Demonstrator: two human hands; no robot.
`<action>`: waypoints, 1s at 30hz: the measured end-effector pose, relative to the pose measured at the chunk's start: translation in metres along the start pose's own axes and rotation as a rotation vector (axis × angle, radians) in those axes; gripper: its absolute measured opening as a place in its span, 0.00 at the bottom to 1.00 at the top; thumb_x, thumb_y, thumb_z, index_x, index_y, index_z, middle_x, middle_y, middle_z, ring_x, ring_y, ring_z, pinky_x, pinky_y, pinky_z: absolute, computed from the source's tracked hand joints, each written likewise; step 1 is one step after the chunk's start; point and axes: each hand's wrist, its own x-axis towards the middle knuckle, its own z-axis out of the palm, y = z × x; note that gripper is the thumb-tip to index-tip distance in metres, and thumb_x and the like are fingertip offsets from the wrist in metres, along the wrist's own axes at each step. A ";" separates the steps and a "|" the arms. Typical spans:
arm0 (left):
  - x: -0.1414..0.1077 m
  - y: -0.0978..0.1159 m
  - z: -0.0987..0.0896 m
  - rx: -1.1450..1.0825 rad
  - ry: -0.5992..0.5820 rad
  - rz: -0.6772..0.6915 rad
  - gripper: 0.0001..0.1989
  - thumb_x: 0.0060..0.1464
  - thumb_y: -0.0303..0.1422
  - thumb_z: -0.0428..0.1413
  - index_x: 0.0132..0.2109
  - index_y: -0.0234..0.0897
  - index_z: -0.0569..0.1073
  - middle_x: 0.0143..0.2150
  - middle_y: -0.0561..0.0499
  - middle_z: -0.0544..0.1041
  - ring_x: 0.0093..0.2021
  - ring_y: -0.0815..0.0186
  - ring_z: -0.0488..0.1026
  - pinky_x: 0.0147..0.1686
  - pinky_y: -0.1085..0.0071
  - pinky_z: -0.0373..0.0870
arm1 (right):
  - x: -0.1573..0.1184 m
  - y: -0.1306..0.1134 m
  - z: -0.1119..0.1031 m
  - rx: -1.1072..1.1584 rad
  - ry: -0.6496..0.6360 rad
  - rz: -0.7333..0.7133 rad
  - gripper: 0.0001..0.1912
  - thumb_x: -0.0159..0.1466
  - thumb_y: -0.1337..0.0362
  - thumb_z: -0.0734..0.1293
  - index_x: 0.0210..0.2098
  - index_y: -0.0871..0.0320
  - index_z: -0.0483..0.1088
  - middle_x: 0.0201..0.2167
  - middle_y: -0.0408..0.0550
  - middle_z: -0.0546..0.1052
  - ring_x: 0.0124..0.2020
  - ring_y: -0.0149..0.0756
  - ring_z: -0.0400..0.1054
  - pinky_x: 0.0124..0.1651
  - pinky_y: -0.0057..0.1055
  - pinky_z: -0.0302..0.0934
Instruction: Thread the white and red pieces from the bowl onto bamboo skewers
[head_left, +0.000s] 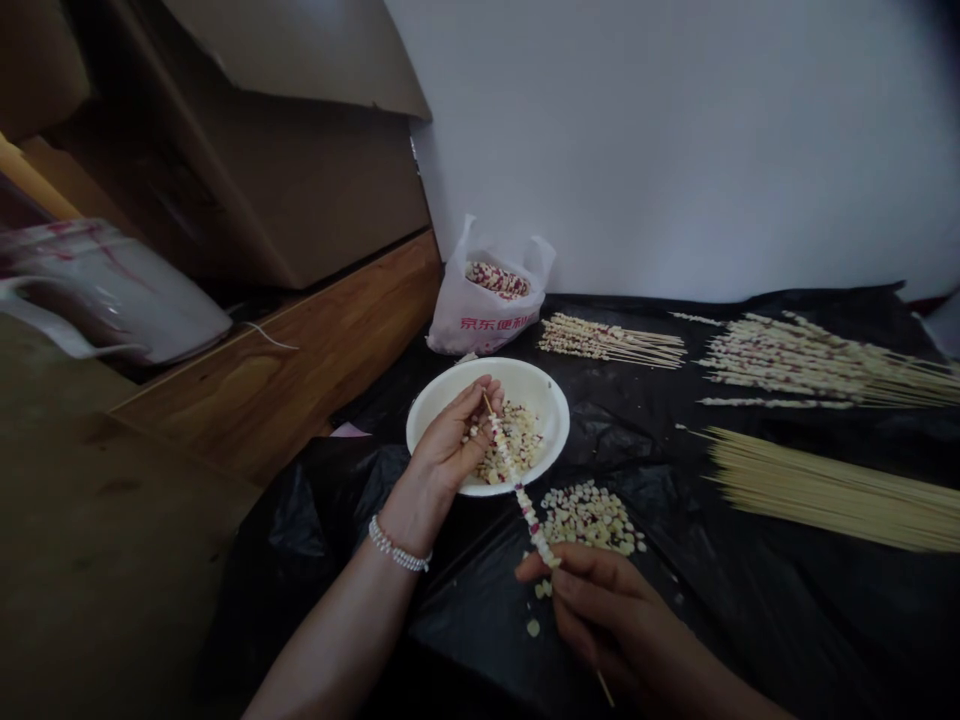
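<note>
A white oval bowl (553, 400) stands in the middle, with loose pale and purple corn kernels (517, 435) inside. Over it is my left hand (457, 425), its fingers curled together by the tip of a thin bamboo skewer; whatever is between the fingertips is too small to name. My right hand (607, 605) grips that skewer (531, 515) near its lower end, thumb and fingers pinched around it. Pale and purple kernels are threaded along most of the skewer, which slants up from right hand to left. Beside it, more kernels (592, 518) lie heaped on black plastic sheeting.
Behind the bowl stands a white plastic bag (484, 318) of kernels. Threaded skewers lie in a small pile (607, 340) and a larger pile (810, 360), with a bundle of bare skewers (832, 490) nearer. Cardboard boxes (300, 170) and a white bucket (142, 290) are at left.
</note>
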 end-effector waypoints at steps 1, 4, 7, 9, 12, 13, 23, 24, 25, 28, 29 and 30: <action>-0.002 0.000 0.002 -0.002 0.036 -0.001 0.22 0.56 0.19 0.56 0.57 0.34 0.73 0.35 0.51 0.82 0.30 0.73 0.78 0.27 0.82 0.71 | 0.000 0.000 0.000 0.006 0.000 -0.001 0.19 0.54 0.49 0.76 0.36 0.58 0.79 0.11 0.31 0.59 0.14 0.21 0.42 0.17 0.21 0.34; -0.004 0.000 0.006 0.017 0.079 -0.007 0.17 0.57 0.19 0.56 0.53 0.30 0.75 0.33 0.50 0.81 0.29 0.72 0.78 0.24 0.82 0.70 | 0.000 0.000 0.000 -0.008 0.001 -0.021 0.20 0.53 0.49 0.77 0.36 0.59 0.79 0.11 0.31 0.58 0.14 0.22 0.43 0.17 0.21 0.34; -0.002 0.000 0.007 0.002 0.079 -0.007 0.16 0.58 0.20 0.55 0.53 0.31 0.75 0.33 0.50 0.81 0.29 0.72 0.78 0.24 0.83 0.71 | 0.002 0.001 -0.002 -0.054 0.000 -0.039 0.20 0.55 0.49 0.76 0.37 0.60 0.78 0.10 0.31 0.59 0.13 0.21 0.42 0.17 0.22 0.33; 0.002 0.000 0.004 -0.026 0.041 -0.012 0.16 0.60 0.22 0.55 0.54 0.32 0.75 0.35 0.48 0.82 0.30 0.72 0.79 0.25 0.82 0.72 | 0.004 0.002 -0.005 -0.060 -0.002 -0.050 0.20 0.56 0.49 0.75 0.38 0.59 0.78 0.11 0.31 0.60 0.13 0.21 0.43 0.17 0.22 0.35; 0.008 0.000 -0.002 -0.070 -0.028 -0.065 0.15 0.63 0.27 0.53 0.55 0.31 0.74 0.39 0.44 0.83 0.33 0.68 0.80 0.27 0.79 0.76 | 0.005 0.004 -0.006 -0.042 -0.002 -0.058 0.18 0.57 0.49 0.75 0.38 0.57 0.78 0.12 0.32 0.62 0.13 0.22 0.45 0.17 0.22 0.38; 0.010 0.000 -0.003 -0.081 -0.038 -0.080 0.15 0.64 0.28 0.52 0.55 0.30 0.74 0.39 0.43 0.83 0.33 0.67 0.81 0.28 0.78 0.77 | 0.005 0.004 -0.006 -0.043 0.002 -0.053 0.18 0.57 0.50 0.75 0.37 0.57 0.78 0.12 0.32 0.62 0.13 0.22 0.45 0.17 0.22 0.38; 0.006 0.000 0.005 -0.054 0.019 -0.050 0.19 0.60 0.18 0.50 0.57 0.29 0.73 0.40 0.44 0.83 0.38 0.69 0.81 0.42 0.79 0.76 | 0.002 0.005 -0.005 -0.107 0.020 -0.036 0.21 0.57 0.47 0.74 0.39 0.58 0.77 0.11 0.31 0.59 0.13 0.23 0.42 0.19 0.24 0.35; 0.005 0.001 0.006 -0.053 0.026 -0.047 0.20 0.59 0.18 0.52 0.58 0.29 0.72 0.41 0.43 0.83 0.40 0.67 0.81 0.44 0.77 0.76 | 0.003 0.006 -0.006 -0.102 0.025 -0.043 0.21 0.57 0.47 0.74 0.39 0.58 0.77 0.11 0.32 0.60 0.14 0.23 0.43 0.19 0.24 0.36; 0.004 0.001 0.007 -0.051 0.035 -0.045 0.20 0.59 0.19 0.53 0.58 0.29 0.72 0.41 0.43 0.83 0.41 0.66 0.81 0.45 0.75 0.76 | 0.005 0.008 -0.007 -0.097 0.028 -0.052 0.20 0.57 0.48 0.74 0.39 0.58 0.78 0.12 0.33 0.62 0.14 0.23 0.45 0.20 0.24 0.36; 0.001 0.001 0.007 -0.033 0.029 -0.062 0.20 0.57 0.21 0.56 0.57 0.29 0.73 0.42 0.42 0.83 0.41 0.63 0.81 0.44 0.72 0.77 | 0.007 0.012 -0.010 -0.091 0.034 -0.078 0.18 0.57 0.49 0.74 0.39 0.57 0.78 0.13 0.34 0.64 0.15 0.23 0.47 0.21 0.24 0.37; 0.001 0.001 0.006 -0.022 0.013 -0.072 0.19 0.57 0.21 0.56 0.56 0.29 0.73 0.41 0.42 0.83 0.40 0.64 0.81 0.43 0.73 0.78 | 0.008 0.012 -0.010 -0.092 0.034 -0.086 0.18 0.57 0.49 0.74 0.39 0.57 0.78 0.13 0.34 0.64 0.15 0.23 0.47 0.21 0.24 0.37; 0.000 0.001 0.005 -0.010 -0.006 -0.082 0.18 0.57 0.21 0.56 0.55 0.28 0.74 0.41 0.42 0.83 0.39 0.64 0.82 0.41 0.74 0.78 | 0.007 0.012 -0.010 -0.099 0.034 -0.088 0.19 0.57 0.49 0.74 0.39 0.57 0.79 0.12 0.33 0.63 0.15 0.23 0.46 0.21 0.24 0.36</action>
